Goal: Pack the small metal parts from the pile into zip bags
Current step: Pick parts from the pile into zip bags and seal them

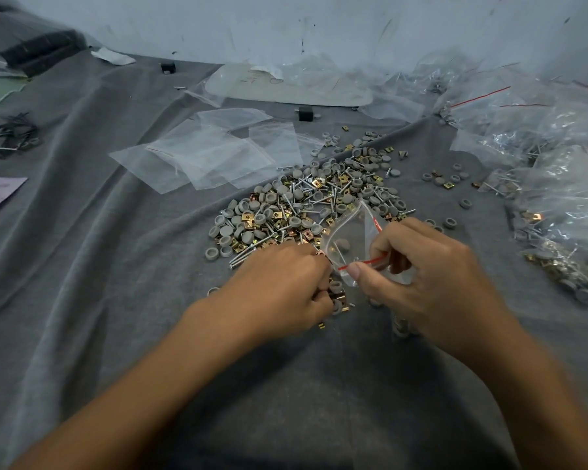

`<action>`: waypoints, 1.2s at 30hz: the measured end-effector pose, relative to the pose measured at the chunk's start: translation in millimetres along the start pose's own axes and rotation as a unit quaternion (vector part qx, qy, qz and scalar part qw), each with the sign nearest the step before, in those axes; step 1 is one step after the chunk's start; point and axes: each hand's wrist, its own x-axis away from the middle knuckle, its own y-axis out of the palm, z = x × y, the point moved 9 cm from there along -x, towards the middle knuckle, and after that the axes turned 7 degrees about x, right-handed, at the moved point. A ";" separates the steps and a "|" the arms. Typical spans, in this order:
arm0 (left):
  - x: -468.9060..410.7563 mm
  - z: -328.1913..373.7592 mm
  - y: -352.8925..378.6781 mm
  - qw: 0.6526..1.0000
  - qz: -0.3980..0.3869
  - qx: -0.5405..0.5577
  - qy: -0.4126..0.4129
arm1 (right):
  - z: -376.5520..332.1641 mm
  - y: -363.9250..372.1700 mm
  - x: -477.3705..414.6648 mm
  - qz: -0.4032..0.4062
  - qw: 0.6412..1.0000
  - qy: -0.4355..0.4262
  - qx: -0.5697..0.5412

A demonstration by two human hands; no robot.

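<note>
Head view: right hand (435, 276) pinches the zip bag (350, 239) at its red strip, mouth open, one grey cap inside. Left hand (282, 286) has its fingers curled round a few small parts (337, 293), just beside the bag mouth. Pile (306, 205) lies just beyond both hands. Empty bags (218, 161) beyond the left hand, filled bags (564, 212) right of the right hand.

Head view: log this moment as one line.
left hand grips parts | right hand holds zip bag open | pile beyond hands

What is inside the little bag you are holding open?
Through the clear zip bag in the right hand show a grey round cap and a thin screw. That hand covers the bag's lower corner, so more may hide there.
</note>
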 end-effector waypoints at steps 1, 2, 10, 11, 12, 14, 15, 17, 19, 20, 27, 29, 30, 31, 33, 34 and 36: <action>-0.6 -0.8 1.7 1.000 -0.007 -0.002 -0.002 | -0.1 -0.1 -0.4 0.002 1.000 -0.001 -0.001; -0.9 -3.2 3.0 1.000 -0.016 -0.004 -0.006 | 0.0 -0.4 -0.3 0.003 1.000 -0.001 -0.002; 10.3 -57.8 -35.2 0.981 -0.007 0.164 -0.107 | 4.2 0.1 0.9 -0.014 1.000 0.016 -0.001; 11.9 -60.8 -38.4 0.979 -0.004 0.172 -0.109 | 4.2 0.7 0.8 -0.018 1.000 0.017 -0.001; 12.7 -61.7 -39.6 0.978 -0.003 0.176 -0.107 | 4.2 1.2 0.9 -0.020 1.000 0.019 -0.002; 12.2 -59.8 -39.3 0.976 0.004 0.196 -0.099 | 4.1 1.7 1.0 -0.024 0.999 0.020 -0.003; 11.2 -58.2 -39.6 0.973 0.013 0.208 -0.095 | 3.9 1.7 1.1 -0.026 0.999 0.020 -0.003; 9.1 -56.0 -42.7 0.969 0.033 0.228 -0.088 | 3.5 2.0 1.2 -0.030 0.999 0.021 0.001; 8.4 -56.3 -46.9 0.964 0.053 0.245 -0.085 | 3.3 2.7 1.0 -0.035 0.999 0.022 0.005; 8.7 -57.0 -49.3 0.963 0.063 0.248 -0.083 | 2.9 2.7 1.1 -0.035 0.999 0.022 0.006; 3.9 -32.7 -51.5 0.936 0.112 0.333 -0.037 | 1.7 3.1 0.4 -0.027 0.999 0.022 0.007; 1.8 -26.7 -48.5 0.935 0.113 0.336 -0.027 | 3.1 0.3 0.0 -0.011 1.000 0.012 0.006; 2.2 -29.0 -50.3 0.934 0.123 0.336 -0.030 | 4.7 -3.5 -0.1 0.004 1.000 0.010 0.002; 3.0 -33.1 -53.7 0.931 0.135 0.338 -0.038 | 7.1 -9.3 -0.1 0.024 1.000 0.013 -0.013; 5.4 -40.7 -60.7 0.917 0.155 0.364 -0.052 | 14.9 -26.0 -0.1 0.077 0.991 0.035 -0.100; 6.1 -41.7 -62.8 0.904 0.159 0.394 -0.054 | 19.4 -34.9 0.2 0.105 0.978 0.054 -0.174; 6.5 -33.2 -66.0 0.870 0.151 0.467 -0.040 | 27.9 -47.3 1.5 0.145 0.927 0.097 -0.332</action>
